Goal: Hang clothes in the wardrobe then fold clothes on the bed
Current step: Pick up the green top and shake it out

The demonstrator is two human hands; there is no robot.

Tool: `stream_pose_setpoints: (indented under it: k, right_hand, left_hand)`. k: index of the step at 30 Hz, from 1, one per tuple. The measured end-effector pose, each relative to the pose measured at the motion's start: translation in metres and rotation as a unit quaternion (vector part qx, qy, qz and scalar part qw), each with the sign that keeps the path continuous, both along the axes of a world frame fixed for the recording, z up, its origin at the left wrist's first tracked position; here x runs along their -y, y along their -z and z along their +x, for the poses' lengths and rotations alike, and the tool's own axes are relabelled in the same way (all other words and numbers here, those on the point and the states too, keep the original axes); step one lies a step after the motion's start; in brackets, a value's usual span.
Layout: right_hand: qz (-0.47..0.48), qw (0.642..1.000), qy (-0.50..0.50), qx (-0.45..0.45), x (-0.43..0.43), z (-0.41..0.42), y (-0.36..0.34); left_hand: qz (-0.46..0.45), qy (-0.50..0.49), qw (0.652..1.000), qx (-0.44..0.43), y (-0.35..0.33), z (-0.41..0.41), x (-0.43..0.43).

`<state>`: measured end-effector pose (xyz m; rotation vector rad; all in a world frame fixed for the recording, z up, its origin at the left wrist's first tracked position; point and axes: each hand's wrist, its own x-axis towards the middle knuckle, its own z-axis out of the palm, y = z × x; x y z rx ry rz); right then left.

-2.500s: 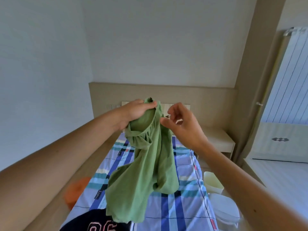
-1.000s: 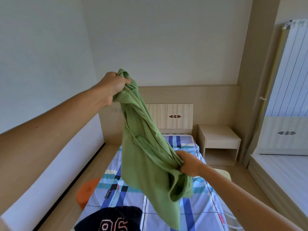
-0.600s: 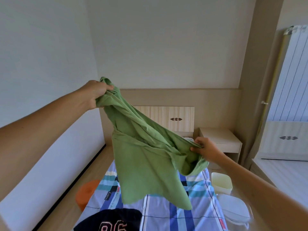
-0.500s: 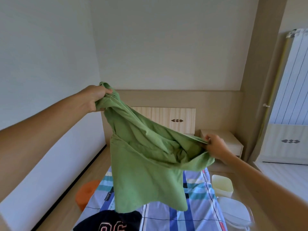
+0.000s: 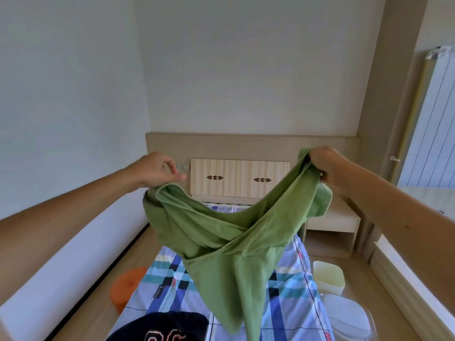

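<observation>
Green shirt (image 5: 229,239) is in the air over the bed (image 5: 295,291), stretched between both hands. The middle sags in a twist and the tail hangs low. Left hand (image 5: 157,169): fingers curled, clamped on one end. Right hand (image 5: 327,166): fingers closed around the bunched other end, slightly higher. Shirt blocks mid-bed and the lower edge of the headboard (image 5: 240,178). Dark numbered garment (image 5: 167,326) lies on the near end of the bed. Orange cushion (image 5: 125,286) on the floor left of the bed. Pale bin (image 5: 328,276) and white container (image 5: 349,318) on the right. Nightstand (image 5: 332,222) behind the right forearm.
</observation>
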<state>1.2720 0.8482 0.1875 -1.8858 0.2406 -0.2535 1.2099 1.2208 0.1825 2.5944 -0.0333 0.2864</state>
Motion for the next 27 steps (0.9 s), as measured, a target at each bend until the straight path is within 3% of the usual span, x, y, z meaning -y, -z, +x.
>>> stream_pose_setpoints:
  k: [2,5,9,12,15,18,23,27]
  right_hand:
    - [-0.040,0.998,-0.015,0.036,-0.008,0.001,-0.008]
    - [-0.101,0.990,-0.036,0.087,-0.019,0.004,-0.014]
    - [-0.216,0.968,-0.022,0.127,-0.017,0.009,-0.016]
    - [-0.364,0.926,-0.004,0.104,-0.009,0.005,-0.013]
    - [-0.437,0.895,-0.025,0.088,0.003,0.008,-0.006]
    - [-0.403,0.907,-0.113,0.037,0.012,0.010,-0.001]
    - [-0.178,0.941,-0.248,-0.147,0.019,-0.007,0.007]
    - [-0.104,0.940,-0.278,-0.168,0.017,-0.014,0.004]
  left_hand:
    - [0.030,0.030,0.995,-0.095,0.000,-0.007,0.007]
    - [0.168,0.074,0.970,-0.161,0.005,-0.010,0.013]
    - [0.327,0.050,0.940,-0.082,0.022,-0.006,0.016]
    - [0.362,0.056,0.930,0.000,0.029,0.000,0.008]
    - [0.264,0.099,0.959,-0.001,0.030,0.007,0.000]
    - [0.009,0.145,0.989,-0.031,0.029,0.007,0.003]
    - [-0.216,0.121,0.968,-0.046,0.024,0.006,0.019]
    - [-0.255,0.189,0.935,-0.159,0.002,0.001,0.011]
